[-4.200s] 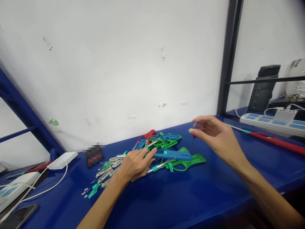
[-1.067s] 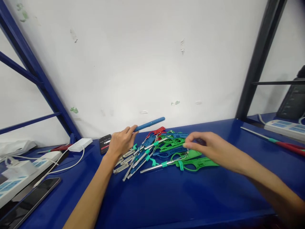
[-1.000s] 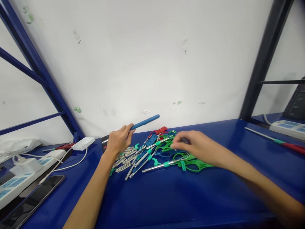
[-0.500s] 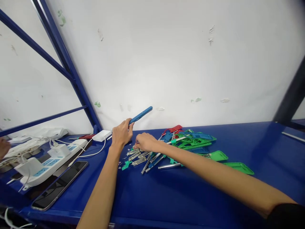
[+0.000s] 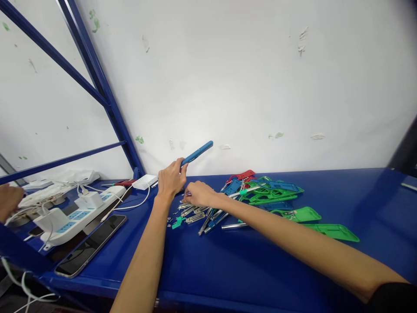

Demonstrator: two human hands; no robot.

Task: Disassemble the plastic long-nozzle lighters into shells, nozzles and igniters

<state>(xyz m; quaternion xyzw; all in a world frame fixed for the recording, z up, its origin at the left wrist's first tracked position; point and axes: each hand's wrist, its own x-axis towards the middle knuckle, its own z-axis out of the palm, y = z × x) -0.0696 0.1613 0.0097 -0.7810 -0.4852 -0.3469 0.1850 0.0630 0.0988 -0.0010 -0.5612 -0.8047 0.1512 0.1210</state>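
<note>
My left hand (image 5: 171,178) is closed round a long blue plastic handle (image 5: 197,153), its rounded end sticking up to the right. Close beside it, my right hand (image 5: 198,194) is curled with fingertips pressed together; what they pinch, if anything, is hidden. Small clear-and-metal pieces (image 5: 195,217) lie just below the right hand, with a teal plastic clip (image 5: 178,222) and tiny loose bits to their left. Several silver metal rods (image 5: 206,222) lie under and beside my right wrist. Behind the forearm are green plastic frames (image 5: 273,196) and blue and red plastic parts (image 5: 240,176).
A white power strip (image 5: 83,217) with plugged-in chargers and cables stands at left, a black phone (image 5: 91,245) in front of it. A white box (image 5: 145,181) sits near the blue rack post (image 5: 112,104). Another person's hand (image 5: 9,201) shows at the far left edge.
The whole view has shifted, so things appear farther right. Both hands stay close together, the left one still gripping the blue handle; the right hand's pose has barely changed.
</note>
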